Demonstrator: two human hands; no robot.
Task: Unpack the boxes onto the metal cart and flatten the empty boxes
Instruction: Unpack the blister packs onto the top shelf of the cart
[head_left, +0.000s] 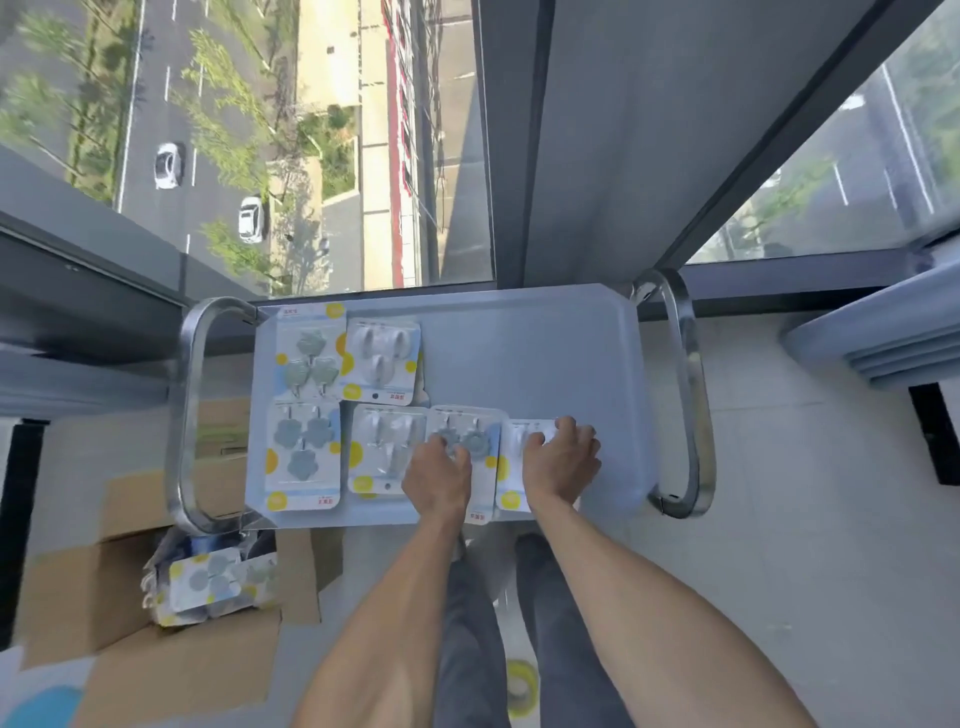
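Daylight from tall windows (311, 130) falls on the metal cart (545, 353), which we have parked tight against the glass, with a grey pillar (597, 135) rising behind it. Through the panes we see a road far below with two white cars (169, 165) and rows of trees. The cart's top is a pale, flat tray with curved chrome handles (182, 415) at both ends, and its right half lies bare.

Six blister packs of hooks lie flat on the left and near side of the tray: two in the far row (382, 358), four in the near row (304, 452), edges touching or slightly overlapping. Our left hand (439, 473) rests on the third pack in the near row (467, 441), fingers bent down onto it and close together. Our right hand (561, 457) presses on the last pack (511, 499), fingers spread slightly and curved over its far edge; whether they pinch it we cannot tell.

On the light tiled floor (779, 571) to the left of the cart sits an open cardboard box (156, 654), flaps out, with more packs (205, 579) heaped inside. A second cardboard box (223, 426) shows behind the left handle. A yellow tape roll (522, 686) lies on the floor between our legs. A stack of grey trays (883, 338) sits at the right.
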